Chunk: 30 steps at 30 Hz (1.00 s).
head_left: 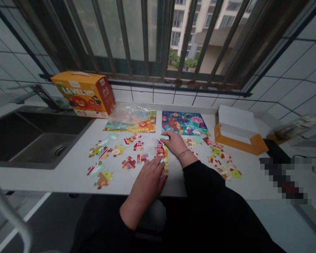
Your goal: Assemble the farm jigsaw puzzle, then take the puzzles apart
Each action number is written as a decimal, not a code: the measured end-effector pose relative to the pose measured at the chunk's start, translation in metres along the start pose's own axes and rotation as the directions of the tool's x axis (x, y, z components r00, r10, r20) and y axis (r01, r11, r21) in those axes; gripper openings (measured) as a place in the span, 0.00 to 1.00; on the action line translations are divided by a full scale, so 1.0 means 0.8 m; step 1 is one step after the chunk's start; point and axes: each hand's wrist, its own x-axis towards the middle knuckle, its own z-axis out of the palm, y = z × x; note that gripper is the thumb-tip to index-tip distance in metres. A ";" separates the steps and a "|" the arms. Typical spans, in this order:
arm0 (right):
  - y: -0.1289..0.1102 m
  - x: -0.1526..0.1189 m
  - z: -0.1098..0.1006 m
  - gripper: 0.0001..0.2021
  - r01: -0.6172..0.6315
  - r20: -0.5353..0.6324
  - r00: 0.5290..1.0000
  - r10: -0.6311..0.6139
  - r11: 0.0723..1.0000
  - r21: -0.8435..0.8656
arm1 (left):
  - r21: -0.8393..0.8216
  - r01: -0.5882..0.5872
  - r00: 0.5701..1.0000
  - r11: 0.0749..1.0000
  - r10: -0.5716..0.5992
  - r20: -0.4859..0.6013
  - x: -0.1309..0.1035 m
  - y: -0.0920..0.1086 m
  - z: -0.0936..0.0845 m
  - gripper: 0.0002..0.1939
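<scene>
My right hand [175, 144] pinches a pale green jigsaw puzzle piece [164, 137] between thumb and fingers. The piece is at the top end of a column of puzzle pieces [160, 151] showing a red barn; whether it is joined there I cannot tell. My left hand [150, 177] lies with fingers stretched out, its fingertips on the lower pieces of that column and partly covering them. Just left of it lie loose puzzle pieces [129, 163], with another barn piece [138, 145] farther back.
More puzzle pieces are spread at the left [104, 178] and right [224, 158]. Behind lie a lion picture sheet [147, 124] under clear plastic wrap [126, 114] and a blue picture sheet [184, 123]. An orange box [81, 93] stands beside the sink [39, 147]; an open box [235, 138] sits right.
</scene>
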 end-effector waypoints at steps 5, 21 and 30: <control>0.006 0.003 0.008 0.13 0.075 0.038 0.997 -0.072 0.994 -0.083 | 0.003 0.005 1.000 1.000 -0.005 0.007 0.003 0.001 -0.006 0.22; -0.003 -0.005 0.009 0.05 0.168 0.117 0.983 -0.143 0.954 -0.247 | -0.109 -0.057 0.994 0.992 0.046 -0.098 -0.015 0.005 -0.018 0.13; -0.009 -0.010 -0.001 0.04 0.174 0.155 0.978 -0.138 0.952 -0.253 | -0.163 -0.112 0.988 0.980 0.092 -0.128 -0.061 -0.004 -0.038 0.10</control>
